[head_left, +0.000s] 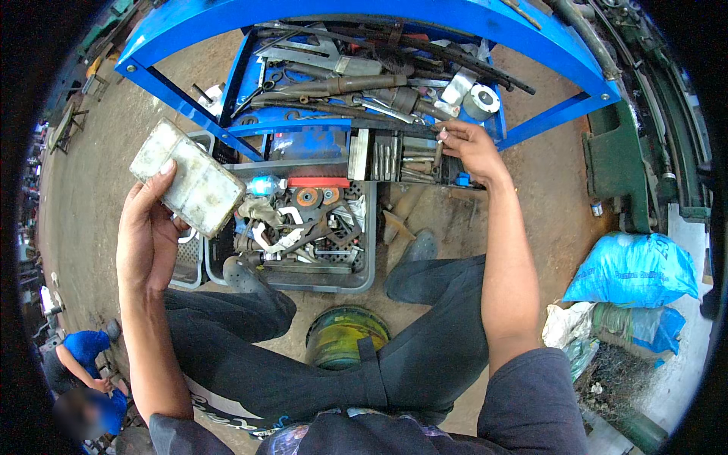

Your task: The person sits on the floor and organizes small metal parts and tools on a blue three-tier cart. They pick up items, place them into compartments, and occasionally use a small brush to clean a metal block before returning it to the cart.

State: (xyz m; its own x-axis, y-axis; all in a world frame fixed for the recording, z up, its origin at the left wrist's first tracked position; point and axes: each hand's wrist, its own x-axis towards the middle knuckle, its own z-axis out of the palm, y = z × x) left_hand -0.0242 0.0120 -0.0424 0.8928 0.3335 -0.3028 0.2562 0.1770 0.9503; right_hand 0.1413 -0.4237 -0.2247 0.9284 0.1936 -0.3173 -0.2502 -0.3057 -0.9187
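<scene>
My left hand (149, 231) grips a grimy, whitish plastic case (188, 180), thumb on top and fingers beneath, out over the floor to the left. The case looks closed. At the front edge of the blue tool cart, my right hand (476, 154) pinches a small metal rod (438, 150) between thumb and fingertips. Below it lies an open metal drawer (374, 158) with short metal rods (417, 165) in its compartments. Whether the pinched rod touches those beneath I cannot tell.
The blue tool cart (273, 19) carries wrenches, bars and a round metal piece (481, 101). A grey plastic crate (369, 258) of mixed parts stands before my feet. To the right are blue sacks (631, 267) and green machinery (618, 171). Another person (85, 355) crouches at far left.
</scene>
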